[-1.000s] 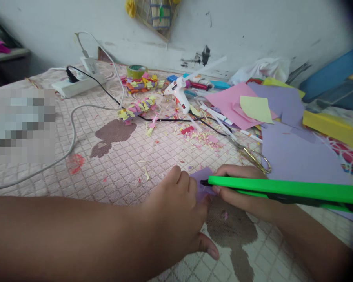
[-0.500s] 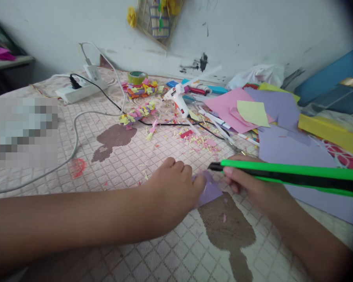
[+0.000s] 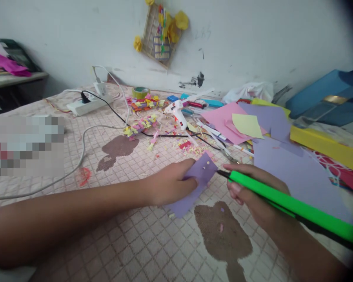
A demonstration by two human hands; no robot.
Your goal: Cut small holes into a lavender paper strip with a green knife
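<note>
My left hand [image 3: 170, 182] is closed around a small piece of purple paper [image 3: 204, 172], with a finger across its face and part of the sheet tucked behind the hand. A few tiny pale scraps stick to the paper near its upper corner. In my right hand [image 3: 253, 188] is a long green and black utility knife [image 3: 282, 203], gripped near its front end like a pen. Its dark narrow tip is close to the right edge of the paper; I cannot tell whether they touch.
Behind my hands lie a white hot glue gun [image 3: 178, 113], paper shreds [image 3: 191, 150] and a scrap-covered stick [image 3: 139, 125]. Coloured sheets [image 3: 223, 121] and a yellow box [image 3: 326, 147] are on the right. A power strip [image 3: 90, 103] trails cables across the quilted cloth [image 3: 153, 243].
My left hand has turned and brought more of the purple paper into sight. The utility knife is tilted more steeply, its rear end lower. The view has shifted upward.
</note>
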